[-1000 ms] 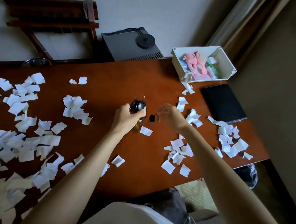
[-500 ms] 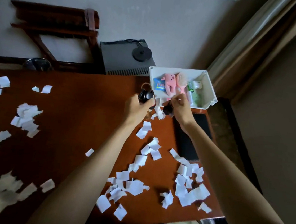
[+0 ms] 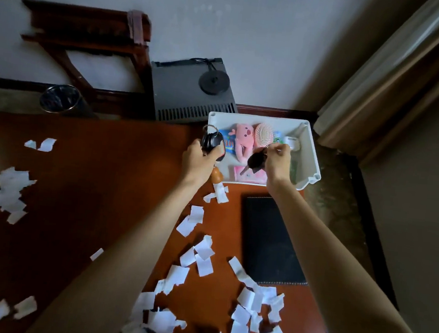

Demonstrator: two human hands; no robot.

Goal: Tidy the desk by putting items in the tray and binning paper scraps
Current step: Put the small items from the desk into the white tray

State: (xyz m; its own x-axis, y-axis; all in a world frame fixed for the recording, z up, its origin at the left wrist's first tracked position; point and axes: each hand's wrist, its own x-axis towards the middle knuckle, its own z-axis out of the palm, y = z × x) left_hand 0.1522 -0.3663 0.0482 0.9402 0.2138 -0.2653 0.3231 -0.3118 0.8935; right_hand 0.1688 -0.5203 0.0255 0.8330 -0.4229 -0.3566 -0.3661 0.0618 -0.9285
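Note:
A white tray (image 3: 310,159) stands at the desk's far right edge, holding a pink plush toy (image 3: 243,139), a pink hairbrush (image 3: 263,134) and other small items. My left hand (image 3: 197,159) grips a black key fob bunch (image 3: 211,142) with a ring and an orange charm, at the tray's left rim. My right hand (image 3: 278,161) pinches a single black car key (image 3: 256,161) by its ring, hanging over the tray's inside. White paper scraps (image 3: 204,256) lie scattered over the brown desk (image 3: 97,195).
A black notebook (image 3: 270,241) lies on the desk just in front of the tray. Behind the desk stand a grey box device (image 3: 190,93), a metal bin (image 3: 58,98) on the floor and a wooden rack (image 3: 91,36). Curtains hang at the right.
Both hands have carried the keys from the desk's middle to the tray. The right hand's key now hangs over the tray's inside; the left hand's bunch is at the rim.

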